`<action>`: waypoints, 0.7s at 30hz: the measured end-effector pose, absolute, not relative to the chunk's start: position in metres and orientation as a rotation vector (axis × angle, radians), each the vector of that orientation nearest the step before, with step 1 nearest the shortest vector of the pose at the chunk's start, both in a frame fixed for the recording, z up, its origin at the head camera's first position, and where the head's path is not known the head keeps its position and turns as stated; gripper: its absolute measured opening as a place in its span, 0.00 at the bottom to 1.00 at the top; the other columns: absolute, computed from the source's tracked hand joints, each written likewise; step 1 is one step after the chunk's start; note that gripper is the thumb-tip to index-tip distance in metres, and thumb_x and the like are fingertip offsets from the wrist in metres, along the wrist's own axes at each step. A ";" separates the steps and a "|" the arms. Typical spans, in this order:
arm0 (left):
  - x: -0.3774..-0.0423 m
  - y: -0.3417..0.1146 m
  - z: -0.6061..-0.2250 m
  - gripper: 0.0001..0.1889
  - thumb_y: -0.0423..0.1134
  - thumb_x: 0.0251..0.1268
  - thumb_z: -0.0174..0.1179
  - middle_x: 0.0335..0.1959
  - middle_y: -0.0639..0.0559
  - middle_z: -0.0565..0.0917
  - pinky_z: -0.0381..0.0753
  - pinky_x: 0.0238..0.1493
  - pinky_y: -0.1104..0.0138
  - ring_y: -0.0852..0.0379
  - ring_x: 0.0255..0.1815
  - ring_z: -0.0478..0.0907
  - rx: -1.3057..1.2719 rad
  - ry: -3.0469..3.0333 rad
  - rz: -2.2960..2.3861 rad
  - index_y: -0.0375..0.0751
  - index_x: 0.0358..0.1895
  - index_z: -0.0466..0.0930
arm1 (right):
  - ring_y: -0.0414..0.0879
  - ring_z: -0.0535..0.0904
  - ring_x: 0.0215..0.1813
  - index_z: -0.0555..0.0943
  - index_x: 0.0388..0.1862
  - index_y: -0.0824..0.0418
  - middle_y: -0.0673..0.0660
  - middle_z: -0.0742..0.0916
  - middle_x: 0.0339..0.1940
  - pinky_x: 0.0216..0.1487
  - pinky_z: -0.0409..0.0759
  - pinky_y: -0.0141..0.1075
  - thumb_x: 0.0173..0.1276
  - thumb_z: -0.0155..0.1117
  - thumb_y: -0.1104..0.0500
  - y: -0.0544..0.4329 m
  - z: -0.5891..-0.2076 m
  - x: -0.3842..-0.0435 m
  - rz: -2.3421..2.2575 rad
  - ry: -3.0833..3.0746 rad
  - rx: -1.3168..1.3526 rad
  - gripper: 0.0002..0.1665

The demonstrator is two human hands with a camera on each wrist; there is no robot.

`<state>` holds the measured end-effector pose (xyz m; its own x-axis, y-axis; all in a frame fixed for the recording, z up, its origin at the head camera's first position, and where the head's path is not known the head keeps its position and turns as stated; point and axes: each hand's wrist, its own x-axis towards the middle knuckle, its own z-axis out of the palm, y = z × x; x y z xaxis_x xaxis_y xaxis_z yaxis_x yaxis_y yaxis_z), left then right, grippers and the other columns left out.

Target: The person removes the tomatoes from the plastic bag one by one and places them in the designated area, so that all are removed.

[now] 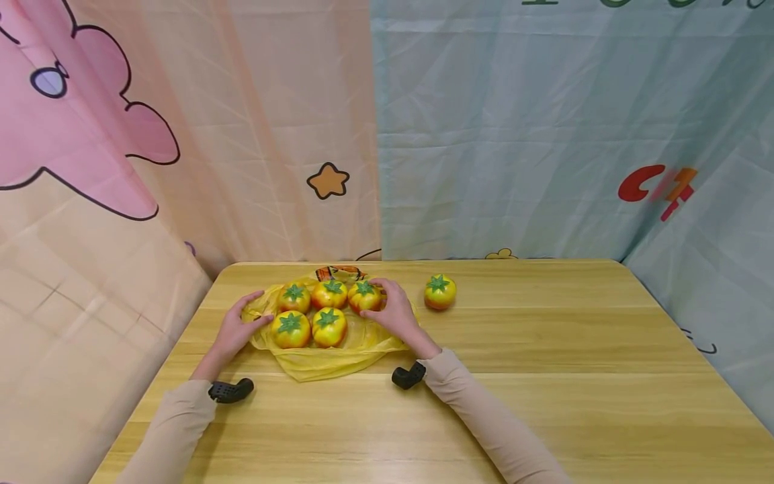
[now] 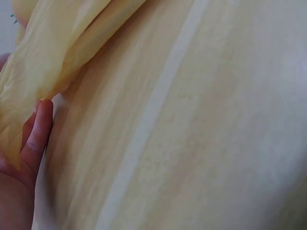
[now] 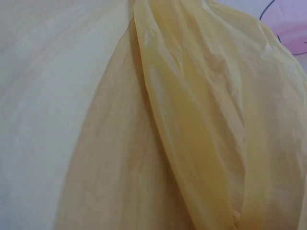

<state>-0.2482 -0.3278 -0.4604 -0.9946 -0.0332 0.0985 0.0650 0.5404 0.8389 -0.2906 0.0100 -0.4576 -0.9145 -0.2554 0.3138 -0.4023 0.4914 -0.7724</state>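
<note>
A yellow plastic bag [image 1: 326, 366] lies spread on the table, also seen in the right wrist view as a crumpled yellow sheet. Several yellow-red tomatoes with green star-shaped tops sit on it, three in the back row and two in front. My right hand [image 1: 396, 312] grips the back row's right tomato [image 1: 365, 297], thumb in front and fingers behind. At the bag's left side, my left hand [image 1: 237, 329] has its fingers spread, its thumb tip right at the front left tomato [image 1: 291, 329]. In the left wrist view, bag film [image 2: 53, 52] covers part of that hand.
Another tomato [image 1: 440, 292] stands on the wooden table [image 1: 544, 376], off the bag to the right. An orange-and-black printed patch [image 1: 340, 273] shows at the bag's back edge. Printed cloth curtains [image 1: 484, 134] hang behind the table and at both sides.
</note>
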 end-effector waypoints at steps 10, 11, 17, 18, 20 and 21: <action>-0.247 -0.326 -0.460 0.36 0.40 0.66 0.61 0.73 0.30 0.56 0.52 0.73 0.42 0.34 0.74 0.50 -0.024 -2.665 -1.466 0.33 0.72 0.56 | 0.56 0.76 0.57 0.74 0.60 0.60 0.62 0.78 0.58 0.58 0.78 0.46 0.52 0.77 0.59 0.009 -0.459 -0.290 1.378 -2.582 0.555 0.36; -0.247 -0.325 -0.460 0.35 0.41 0.66 0.61 0.73 0.30 0.56 0.52 0.73 0.41 0.34 0.74 0.50 -0.020 -2.665 -1.465 0.33 0.72 0.56 | 0.56 0.76 0.57 0.74 0.60 0.60 0.63 0.78 0.58 0.58 0.77 0.46 0.51 0.78 0.59 0.009 -0.459 -0.290 1.378 -2.579 0.556 0.36; -0.245 -0.322 -0.457 0.36 0.40 0.65 0.62 0.73 0.31 0.57 0.53 0.73 0.43 0.35 0.74 0.52 -0.005 -2.651 -1.474 0.33 0.72 0.57 | 0.55 0.77 0.55 0.75 0.59 0.61 0.62 0.78 0.56 0.55 0.80 0.44 0.49 0.79 0.60 0.010 -0.457 -0.288 1.404 -2.549 0.568 0.37; -0.245 -0.322 -0.456 0.36 0.39 0.65 0.62 0.73 0.30 0.57 0.53 0.73 0.44 0.36 0.74 0.52 -0.006 -2.648 -1.479 0.33 0.72 0.57 | 0.55 0.77 0.55 0.75 0.59 0.61 0.62 0.78 0.56 0.55 0.80 0.43 0.49 0.79 0.60 0.010 -0.457 -0.288 1.412 -2.547 0.571 0.37; -0.245 -0.322 -0.456 0.36 0.39 0.64 0.62 0.73 0.30 0.57 0.53 0.73 0.44 0.36 0.74 0.52 -0.005 -2.644 -1.486 0.32 0.72 0.56 | 0.55 0.77 0.55 0.75 0.59 0.61 0.63 0.78 0.56 0.55 0.81 0.44 0.49 0.79 0.61 0.010 -0.456 -0.287 1.424 -2.536 0.584 0.37; -0.245 -0.322 -0.456 0.36 0.39 0.64 0.62 0.73 0.30 0.57 0.53 0.73 0.44 0.36 0.74 0.52 -0.007 -2.643 -1.490 0.32 0.72 0.56 | 0.56 0.76 0.56 0.75 0.59 0.62 0.63 0.77 0.56 0.55 0.81 0.44 0.49 0.79 0.61 0.010 -0.456 -0.287 1.429 -2.530 0.591 0.37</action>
